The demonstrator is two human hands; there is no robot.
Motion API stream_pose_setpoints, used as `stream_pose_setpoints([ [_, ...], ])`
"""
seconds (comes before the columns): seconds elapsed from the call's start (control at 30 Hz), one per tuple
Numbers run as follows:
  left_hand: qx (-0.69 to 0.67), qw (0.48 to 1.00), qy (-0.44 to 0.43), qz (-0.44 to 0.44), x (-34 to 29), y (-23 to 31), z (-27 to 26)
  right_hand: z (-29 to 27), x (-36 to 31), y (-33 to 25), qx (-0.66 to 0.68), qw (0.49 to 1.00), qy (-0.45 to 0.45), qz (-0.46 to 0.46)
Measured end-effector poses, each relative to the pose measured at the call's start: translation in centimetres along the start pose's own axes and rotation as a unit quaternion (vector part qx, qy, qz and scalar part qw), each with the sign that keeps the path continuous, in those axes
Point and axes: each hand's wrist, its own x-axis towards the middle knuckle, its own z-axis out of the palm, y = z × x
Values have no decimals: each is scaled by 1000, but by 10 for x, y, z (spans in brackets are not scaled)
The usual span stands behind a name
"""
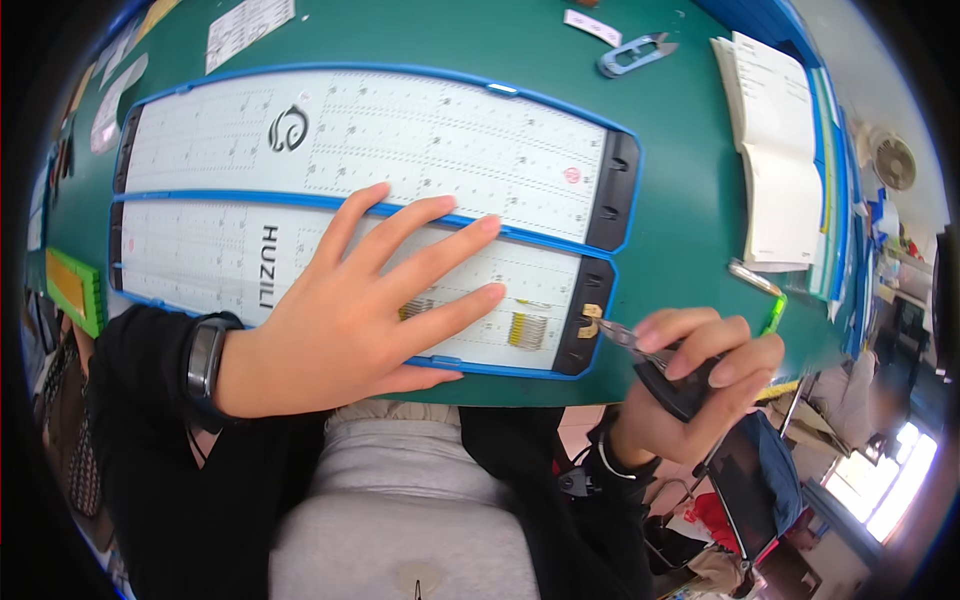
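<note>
The left hand lies spread palm-down on the blue-edged case while the right hand clasps dark-handled pliers.

case: blue-rimmed, black-ended, white with dotted lines | pliers: black-handled | table: green | snips: light blue

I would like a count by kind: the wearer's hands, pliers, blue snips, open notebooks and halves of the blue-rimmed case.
Hands: 2 (left hand, right hand)
Case halves: 2 (upper half, lower half)
Pliers: 1
Blue snips: 1
Open notebook: 1
Total: 7
</note>
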Motion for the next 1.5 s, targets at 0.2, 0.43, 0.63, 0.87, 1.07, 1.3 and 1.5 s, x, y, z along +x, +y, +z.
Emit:
stream_pose_setpoints([
  [0.2,46,999,-6,-27,-6,5,-5,-46,22,-24,-602,763,-235,11],
  [0.43,47,999,4,-24,-3,5,-5,-144,-15,-80,-645,761,23,68],
  [0.63,74,997,17,-9,-5,9,0,-294,-61,-87,-737,663,132,11],
  [0.87,97,995,24,5,-3,13,1,-304,-69,-66,-685,711,151,-45],
  [1.07,112,993,23,10,1,17,-2,-298,-71,-71,-626,753,201,35],
  [1.3,88,996,-6,13,5,23,-6,-305,-69,-61,-722,679,126,-48],
  [1.5,43,998,28,-35,-18,32,-13,-344,-86,-36,-674,718,162,-56],
])
